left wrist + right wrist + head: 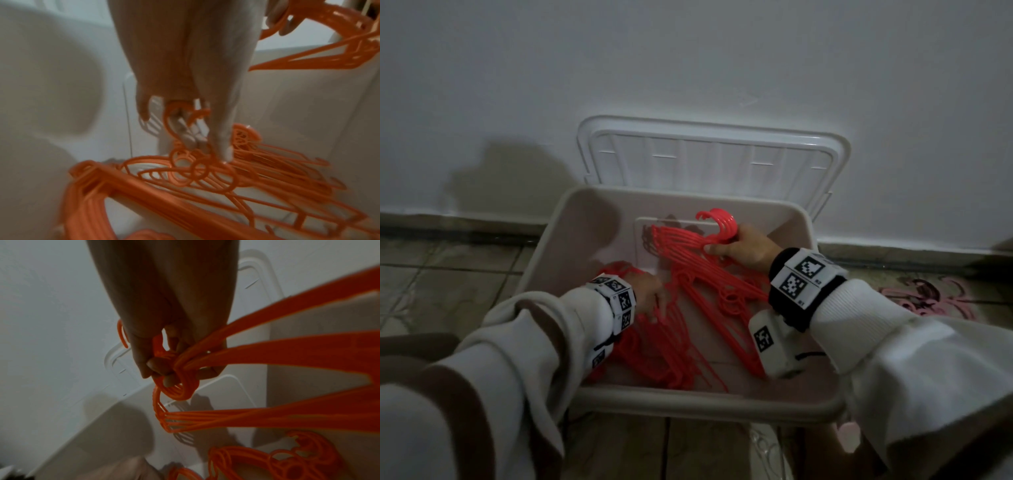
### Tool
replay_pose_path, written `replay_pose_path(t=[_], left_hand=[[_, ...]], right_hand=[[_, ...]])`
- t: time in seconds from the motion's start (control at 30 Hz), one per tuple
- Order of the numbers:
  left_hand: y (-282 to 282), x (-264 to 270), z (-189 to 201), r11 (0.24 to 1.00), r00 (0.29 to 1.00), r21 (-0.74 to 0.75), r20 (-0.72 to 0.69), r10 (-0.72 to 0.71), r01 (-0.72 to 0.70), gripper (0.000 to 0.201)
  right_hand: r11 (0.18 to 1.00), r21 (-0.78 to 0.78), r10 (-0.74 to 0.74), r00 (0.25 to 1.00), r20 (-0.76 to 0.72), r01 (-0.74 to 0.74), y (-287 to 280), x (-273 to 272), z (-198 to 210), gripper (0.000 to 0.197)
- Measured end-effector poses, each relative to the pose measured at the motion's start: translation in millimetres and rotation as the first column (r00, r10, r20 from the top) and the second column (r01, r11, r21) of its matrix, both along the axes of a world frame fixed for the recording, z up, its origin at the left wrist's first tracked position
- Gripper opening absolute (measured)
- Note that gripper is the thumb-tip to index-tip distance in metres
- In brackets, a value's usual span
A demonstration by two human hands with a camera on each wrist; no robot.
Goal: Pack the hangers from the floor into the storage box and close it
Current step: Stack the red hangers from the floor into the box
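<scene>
Head view, 2 hands [743, 251], maybe 2 hanger bundles [688, 246]

Your right hand [164, 337] grips a bunch of orange hangers [267, 353] by the necks, fingers [158, 365] curled round the hooks, arms fanning right. More hangers [287, 467] lie below in the pale storage box [92, 426]; its lid [257, 272] stands vs. the white wall [51, 296].

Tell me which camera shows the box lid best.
The head view: the whole white lid shows, open and upright against the wall behind the storage box. The right wrist view catches only part of its rim behind the right hand. In the left wrist view I cannot pick it out.
</scene>
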State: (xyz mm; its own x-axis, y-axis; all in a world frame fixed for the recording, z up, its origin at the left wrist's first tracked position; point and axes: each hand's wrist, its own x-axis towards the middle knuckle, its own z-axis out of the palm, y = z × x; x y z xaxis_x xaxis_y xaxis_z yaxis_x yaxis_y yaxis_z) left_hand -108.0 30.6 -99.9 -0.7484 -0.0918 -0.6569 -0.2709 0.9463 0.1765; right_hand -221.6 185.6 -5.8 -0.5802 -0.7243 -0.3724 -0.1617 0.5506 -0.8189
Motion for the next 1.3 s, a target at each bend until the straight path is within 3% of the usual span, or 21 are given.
replay_pose_path(t=[0.1,0.23,0.3,0.43,0.57,0.7,0.8,0.9,1.0,1.13,1.23,1.3], left_hand=[[-4,-1,3,1.0,0.995,-0.002,-0.098,-0.001,0.0,0.021],[0,1,7,0.994,0.959,-0.092,-0.27,-0.086,0.063,0.022],[0,2,8,0.996,0.952,-0.051,-0.294,-0.084,0.072,0.022],[-7,5,1,0.988,0.944,0.146,-0.33,0.003,0.048,0.03],[-7,5,0,0.982,0.915,0.169,-0.403,-0.011,0.086,0.038],[-10,4,-4,0.983,0.912,0.173,-0.409,0.014,0.063,0.026],[-6,3,2,0.993,0.876,0.114,-0.477,0.072,-0.019,0.01],[-7,0,9,0.992,0.833,0.097,-0.541,0.118,-0.078,0.015],[-9,2,7,0.993,0.862,0.047,-0.493,0.118,-0.109,0.022],[-9,6,-3,0.994,0.969,-0.012,-0.227,0.102,-0.108,0.034],[-11,0,-7,0.996,0.984,-0.023,-0.158,0.087,-0.091,0.033],[-13,-5,-18,0.997,0.985,-0.019,-0.154,0.076,-0.08,0.033]], right_hand=[[1.0,0.003,0.005,1.0,-0.026,-0.005,-2,3,1,0.024],[1.0,0.003,0.018,0.999,-0.03,-0.018,-2,7,1,0.02],[1.0,-0.007,0.02,1.0,-0.016,-0.02,-1,9,1,0.015],[1.0,-0.024,0.003,1.0,0.018,-0.003,0,8,1,0.026],[1.0,-0.03,-0.007,1.0,0.024,0.008,0,7,1,0.022],[0.999,-0.039,-0.018,0.999,0.044,0.02,1,7,0,0.009],[0.999,-0.024,-0.026,0.999,0.041,0.027,3,7,1,0.022],[0.999,-0.015,-0.042,0.999,0.034,0.043,3,5,-3,0.025],[0.999,0.016,-0.044,0.999,0.004,0.043,3,4,-4,0.002],[0.998,0.044,-0.052,0.998,-0.044,0.054,4,1,-8,0.027],[0.997,0.037,-0.064,0.997,-0.046,0.066,6,-1,-11,0.025],[0.997,0.032,-0.062,0.997,-0.053,0.063,8,-2,-12,0.014]])
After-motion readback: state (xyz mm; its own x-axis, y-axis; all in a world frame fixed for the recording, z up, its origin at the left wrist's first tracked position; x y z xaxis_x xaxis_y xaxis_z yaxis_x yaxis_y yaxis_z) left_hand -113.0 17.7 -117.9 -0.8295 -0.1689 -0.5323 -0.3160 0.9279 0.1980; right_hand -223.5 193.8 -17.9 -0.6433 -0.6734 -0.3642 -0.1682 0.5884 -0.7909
